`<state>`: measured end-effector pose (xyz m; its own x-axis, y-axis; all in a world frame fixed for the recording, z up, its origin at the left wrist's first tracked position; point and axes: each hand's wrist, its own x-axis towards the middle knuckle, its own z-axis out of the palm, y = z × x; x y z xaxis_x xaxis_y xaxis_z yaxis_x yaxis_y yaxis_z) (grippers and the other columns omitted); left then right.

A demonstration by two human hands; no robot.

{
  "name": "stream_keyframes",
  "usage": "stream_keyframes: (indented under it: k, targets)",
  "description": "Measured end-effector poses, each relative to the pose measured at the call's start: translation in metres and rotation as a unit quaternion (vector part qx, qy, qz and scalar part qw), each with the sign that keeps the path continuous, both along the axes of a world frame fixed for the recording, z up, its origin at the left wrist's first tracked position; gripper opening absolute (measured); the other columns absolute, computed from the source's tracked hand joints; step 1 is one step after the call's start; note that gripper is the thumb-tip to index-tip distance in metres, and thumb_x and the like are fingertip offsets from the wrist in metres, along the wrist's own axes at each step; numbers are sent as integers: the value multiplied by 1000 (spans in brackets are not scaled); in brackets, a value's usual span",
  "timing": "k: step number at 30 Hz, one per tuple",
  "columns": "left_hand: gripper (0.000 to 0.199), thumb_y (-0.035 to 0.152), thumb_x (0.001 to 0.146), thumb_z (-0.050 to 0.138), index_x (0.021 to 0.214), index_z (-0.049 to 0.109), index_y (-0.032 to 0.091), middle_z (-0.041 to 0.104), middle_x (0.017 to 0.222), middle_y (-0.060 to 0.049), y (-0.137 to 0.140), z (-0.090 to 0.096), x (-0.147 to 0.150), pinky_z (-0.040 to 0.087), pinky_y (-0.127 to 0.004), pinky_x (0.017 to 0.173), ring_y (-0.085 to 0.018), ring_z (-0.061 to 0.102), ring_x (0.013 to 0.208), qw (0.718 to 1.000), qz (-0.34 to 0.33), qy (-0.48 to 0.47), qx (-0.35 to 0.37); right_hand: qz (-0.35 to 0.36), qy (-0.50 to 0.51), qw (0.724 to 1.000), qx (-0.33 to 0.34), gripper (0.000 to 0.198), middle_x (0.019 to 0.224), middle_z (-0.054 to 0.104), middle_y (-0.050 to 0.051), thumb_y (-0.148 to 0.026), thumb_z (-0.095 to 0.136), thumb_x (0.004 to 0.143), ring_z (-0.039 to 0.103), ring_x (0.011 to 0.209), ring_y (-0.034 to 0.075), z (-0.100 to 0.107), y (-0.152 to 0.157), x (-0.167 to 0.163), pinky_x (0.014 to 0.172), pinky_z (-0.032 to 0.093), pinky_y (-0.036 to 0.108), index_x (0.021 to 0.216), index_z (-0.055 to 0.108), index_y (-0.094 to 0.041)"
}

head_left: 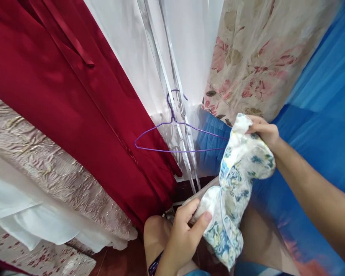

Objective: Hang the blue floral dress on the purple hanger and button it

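Note:
My left hand point(186, 232) is closed on the lower left edge of a white bustier top point(237, 188) with a blue, green and yellow floral print. My right hand point(263, 130) grips the same top at its upper end, with the fingertips partly behind the cloth. Held between both hands, the top slants above my knees, its two rounded cups showing. A purple wire hanger point(161, 150) is just beyond it. The hanger's right end disappears behind the top, so I cannot tell whether they touch.
Two white metal poles point(172, 82) run down behind the hanger. To the left hang a long red garment point(83, 103) and a textured pink one point(54, 157). At the right are a beige floral garment point(253, 57) and blue fabric point(319, 103). Reddish floor point(115, 260) shows below.

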<state>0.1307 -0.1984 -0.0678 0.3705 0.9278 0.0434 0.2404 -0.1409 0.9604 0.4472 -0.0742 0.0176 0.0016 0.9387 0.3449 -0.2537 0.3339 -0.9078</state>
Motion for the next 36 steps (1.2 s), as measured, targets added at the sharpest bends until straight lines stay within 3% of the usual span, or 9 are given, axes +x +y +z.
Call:
stream_keyframes:
  k: [4,9,15,20,25,28,32,36]
  targets:
    - [42,51,87,63,68,46,18,34,61,3,6,16,4,29,-20,51,-9,34,57,996,25,-83,-2,69,-60,996,-5,20,61,70,0,-15,76,59,59,48,11,17,50,-17,46,44,18,79,73,-13]
    - [36,52,82,69,78,59,18,46,62,1,9,18,-12,33,-20,51,-10,40,57,977,53,-197,-64,155,-118,980,-38,27,69,74,3,-32,86,66,67,54,14,15,85,-51,51,53,21,81,74,-12]
    - [36,51,78,73,94,70,19,59,67,-3,11,11,-42,40,-22,54,-15,52,62,966,68,-230,-95,215,-44,974,-53,27,70,75,2,-34,85,70,68,56,12,-4,94,-76,54,54,20,85,74,-14]
    - [35,50,75,76,82,69,16,57,66,-2,19,14,-71,37,-20,52,-12,50,58,969,79,-210,-100,242,11,966,-87,27,71,74,1,-34,84,73,67,57,11,-11,87,-85,56,55,19,89,71,-16]
    - [33,48,85,65,79,62,16,54,65,-1,46,12,-108,34,-21,52,-12,49,57,995,34,-93,-28,241,53,962,-113,20,69,72,0,-32,79,80,65,55,11,-6,75,-85,54,54,19,92,70,-17]
    - [30,43,91,58,80,65,16,60,74,-3,66,11,-122,42,-25,62,-17,55,70,997,11,59,54,229,66,962,-134,17,75,74,1,-29,77,82,68,61,13,-3,70,-85,60,56,21,94,70,-18]
    - [25,34,93,52,89,73,20,67,92,-6,104,3,-137,42,-35,91,-23,57,95,934,-24,288,209,229,52,961,-144,13,76,74,2,-27,73,85,68,63,13,1,60,-86,62,56,21,95,70,-18]
    - [31,31,93,48,110,73,26,68,99,-4,155,-4,-160,42,-38,93,-23,58,97,879,-12,406,251,261,24,953,-150,14,83,75,4,-28,71,88,71,70,15,8,50,-88,67,58,23,97,70,-18]
